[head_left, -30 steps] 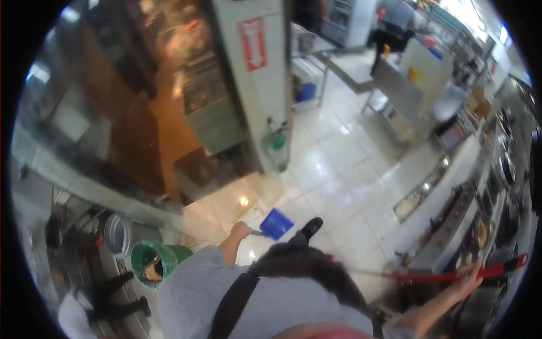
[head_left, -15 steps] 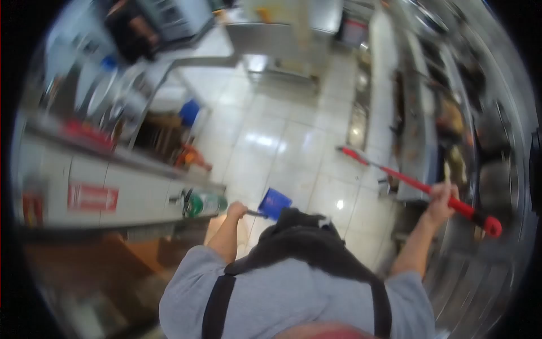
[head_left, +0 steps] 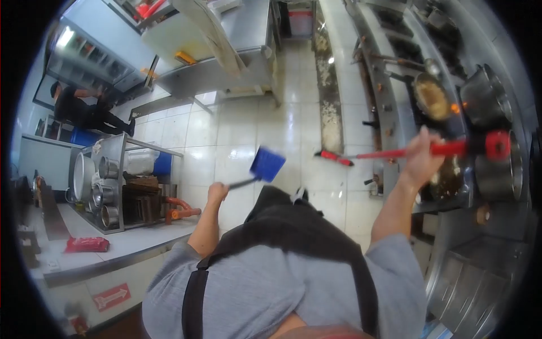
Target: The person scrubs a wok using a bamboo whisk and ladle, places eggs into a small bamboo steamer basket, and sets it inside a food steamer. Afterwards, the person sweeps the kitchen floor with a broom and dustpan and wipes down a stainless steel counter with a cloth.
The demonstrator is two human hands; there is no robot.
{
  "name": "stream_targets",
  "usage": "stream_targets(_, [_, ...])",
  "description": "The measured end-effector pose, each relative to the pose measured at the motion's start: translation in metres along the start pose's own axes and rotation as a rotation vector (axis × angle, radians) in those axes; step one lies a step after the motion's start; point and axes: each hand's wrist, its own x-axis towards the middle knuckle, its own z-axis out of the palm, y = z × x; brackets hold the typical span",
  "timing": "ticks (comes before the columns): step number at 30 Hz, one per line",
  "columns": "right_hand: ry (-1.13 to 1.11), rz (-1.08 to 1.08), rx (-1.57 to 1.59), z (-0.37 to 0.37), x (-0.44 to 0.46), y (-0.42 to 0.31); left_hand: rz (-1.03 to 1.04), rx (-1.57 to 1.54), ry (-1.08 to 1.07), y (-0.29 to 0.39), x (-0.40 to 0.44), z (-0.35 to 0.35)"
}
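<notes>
My left hand is closed round the dark handle of a blue dustpan, whose pan hangs ahead of my apron over the tiled floor. On the right, my right hand grips a long red pole with a thick red and black grip end. At its far end is a narrow red-and-black head, low over the white tiles; I cannot tell its exact kind or whether it touches the floor.
A stove with a frying pan, pots and a small flame runs along the right. A steel worktable stands ahead. At left are a shelf with pots and a counter. Another person stands far left.
My view has turned left, bringing the left shelf and the other person into clearer sight. The red pole now lies more level across the view; both hands keep their holds.
</notes>
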Motion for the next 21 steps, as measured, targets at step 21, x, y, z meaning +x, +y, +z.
stream_targets(21, [0.122, -0.011, -0.201, 0.280, 0.374, 0.180, 0.390, -0.243, 0.103, 0.356, 0.315, -0.124])
